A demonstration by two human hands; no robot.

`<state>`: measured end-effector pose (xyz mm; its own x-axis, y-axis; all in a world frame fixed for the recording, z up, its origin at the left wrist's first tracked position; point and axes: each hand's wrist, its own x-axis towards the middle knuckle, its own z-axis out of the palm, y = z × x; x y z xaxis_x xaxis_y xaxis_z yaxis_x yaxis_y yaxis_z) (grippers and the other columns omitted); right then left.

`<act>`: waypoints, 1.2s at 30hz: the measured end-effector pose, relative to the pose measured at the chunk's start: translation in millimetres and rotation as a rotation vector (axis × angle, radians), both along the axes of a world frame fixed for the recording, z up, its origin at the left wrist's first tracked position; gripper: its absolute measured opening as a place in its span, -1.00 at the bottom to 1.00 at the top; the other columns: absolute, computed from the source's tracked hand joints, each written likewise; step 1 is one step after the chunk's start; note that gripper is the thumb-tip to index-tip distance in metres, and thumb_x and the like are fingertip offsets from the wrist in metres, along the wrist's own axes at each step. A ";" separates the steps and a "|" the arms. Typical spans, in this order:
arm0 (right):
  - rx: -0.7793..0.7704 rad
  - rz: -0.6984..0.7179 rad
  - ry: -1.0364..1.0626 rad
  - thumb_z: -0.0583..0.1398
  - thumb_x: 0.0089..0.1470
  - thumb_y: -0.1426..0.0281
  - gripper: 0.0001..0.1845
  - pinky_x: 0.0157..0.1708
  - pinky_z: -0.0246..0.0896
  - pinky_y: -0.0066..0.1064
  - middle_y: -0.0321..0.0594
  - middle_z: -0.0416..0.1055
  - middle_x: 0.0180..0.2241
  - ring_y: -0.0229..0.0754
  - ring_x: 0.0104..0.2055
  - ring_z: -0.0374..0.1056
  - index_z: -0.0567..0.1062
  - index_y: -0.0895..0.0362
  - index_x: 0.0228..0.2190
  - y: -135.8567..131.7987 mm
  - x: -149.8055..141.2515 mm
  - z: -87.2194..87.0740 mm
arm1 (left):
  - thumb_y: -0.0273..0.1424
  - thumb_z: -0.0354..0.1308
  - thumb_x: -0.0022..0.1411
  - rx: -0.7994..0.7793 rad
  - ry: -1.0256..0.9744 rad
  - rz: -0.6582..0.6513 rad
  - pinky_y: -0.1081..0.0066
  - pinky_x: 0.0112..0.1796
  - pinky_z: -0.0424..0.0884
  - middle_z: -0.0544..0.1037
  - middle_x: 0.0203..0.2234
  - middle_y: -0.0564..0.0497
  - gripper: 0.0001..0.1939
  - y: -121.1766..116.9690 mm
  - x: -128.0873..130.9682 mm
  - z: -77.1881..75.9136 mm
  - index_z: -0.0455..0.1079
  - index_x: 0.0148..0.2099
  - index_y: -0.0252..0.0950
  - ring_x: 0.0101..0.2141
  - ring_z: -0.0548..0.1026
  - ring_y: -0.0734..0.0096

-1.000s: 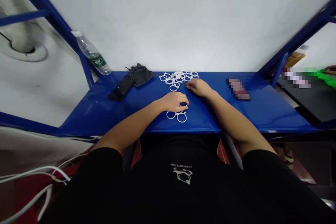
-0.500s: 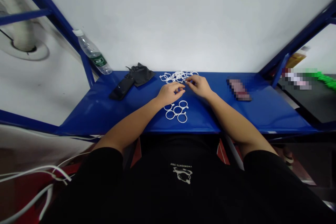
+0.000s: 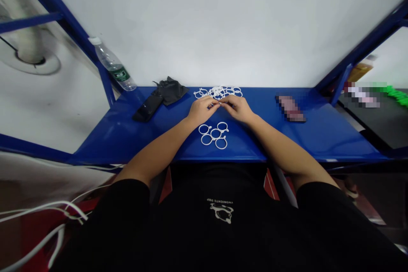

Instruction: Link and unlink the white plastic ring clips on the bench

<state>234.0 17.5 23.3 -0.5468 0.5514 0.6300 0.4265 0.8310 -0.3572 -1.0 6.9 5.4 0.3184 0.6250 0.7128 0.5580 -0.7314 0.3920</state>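
Note:
My left hand (image 3: 203, 109) and my right hand (image 3: 237, 108) meet fingertip to fingertip above the blue table, both closed in a pinch. A small bit of a white ring (image 3: 219, 104) shows between the fingertips; the fingers hide most of it. Just behind the hands lies a pile of thin white rings (image 3: 217, 92) with small tabs. Nearer my body, several more white rings (image 3: 215, 134) lie flat in a loose group, some touching each other.
To the left are a black phone (image 3: 147, 108), a crumpled black bag (image 3: 171, 90) and a plastic bottle (image 3: 116, 68) leaning at the frame. A blurred-out phone (image 3: 290, 108) lies right on the blue table (image 3: 114, 136). A white wall (image 3: 204, 25) stands behind.
My right hand has come left and slightly down from the pile's edge to meet my left hand. The left fingers, apart before, have closed to a pinch. The loose ring group is unmoved.

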 end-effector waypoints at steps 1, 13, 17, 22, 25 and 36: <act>-0.002 0.004 0.001 0.17 0.50 0.23 -0.72 -0.09 0.48 -0.20 -0.11 0.70 -0.11 -0.06 -0.14 0.57 0.66 0.04 -0.01 -0.6 -0.3 0.4 | -0.43 0.38 0.45 0.004 0.004 -0.007 0.35 -0.17 0.54 0.69 -0.28 0.02 -0.98 0.1 -0.1 0.1 0.65 -0.12 -0.22 -0.29 0.63 0.37; -0.101 -0.027 -0.002 0.13 0.51 0.18 -0.69 -0.14 0.43 -0.23 -0.13 0.65 -0.24 -0.07 -0.21 0.51 0.63 0.05 -0.10 -7.5 -4.8 3.3 | -0.38 0.29 0.52 0.027 0.030 -0.024 0.28 -0.13 0.56 0.68 -0.28 -0.02 -0.88 -2.8 0.5 1.7 0.63 -0.14 -0.21 -0.23 0.63 0.30; -0.139 -0.024 0.008 0.12 0.51 0.15 -0.67 -0.14 0.42 -0.22 -0.14 0.63 -0.27 -0.07 -0.23 0.50 0.60 0.05 -0.15 -8.4 -6.2 2.3 | -0.37 0.26 0.54 0.015 0.057 -0.020 0.24 -0.11 0.56 0.68 -0.27 -0.04 -0.86 -3.5 0.1 2.0 0.62 -0.14 -0.21 -0.22 0.62 0.28; -0.123 -0.036 -0.006 0.11 0.51 0.18 -0.69 -0.11 0.41 -0.22 -0.11 0.64 -0.22 -0.05 -0.19 0.52 0.60 0.05 -0.11 -9.3 -7.5 5.4 | -0.38 0.26 0.53 -0.005 0.034 -0.019 0.26 -0.11 0.55 0.67 -0.28 -0.02 -0.86 -1.6 0.7 1.7 0.61 -0.15 -0.22 -0.23 0.62 0.29; -0.089 -0.078 -0.037 0.11 0.49 0.24 -0.70 -0.07 0.39 -0.21 -0.06 0.67 -0.15 -0.01 -0.14 0.54 0.62 0.07 -0.07 -6.3 -4.2 10.0 | -0.42 0.29 0.50 -0.041 0.016 -0.012 0.27 -0.08 0.56 0.68 -0.23 -0.03 -0.91 2.1 -0.3 0.4 0.64 -0.07 -0.23 -0.22 0.62 0.30; -0.259 0.006 -0.335 0.23 0.13 0.45 -0.83 -0.27 0.23 -0.33 -0.24 0.64 -0.37 -0.16 -0.38 0.43 0.66 0.10 -0.30 5.2 5.3 4.1 | -0.41 0.44 0.35 -0.176 0.185 0.133 0.13 0.04 0.56 0.67 -0.14 -0.10 -0.88 24.7 -13.7 -19.4 0.69 -0.07 -0.20 -0.06 0.61 0.09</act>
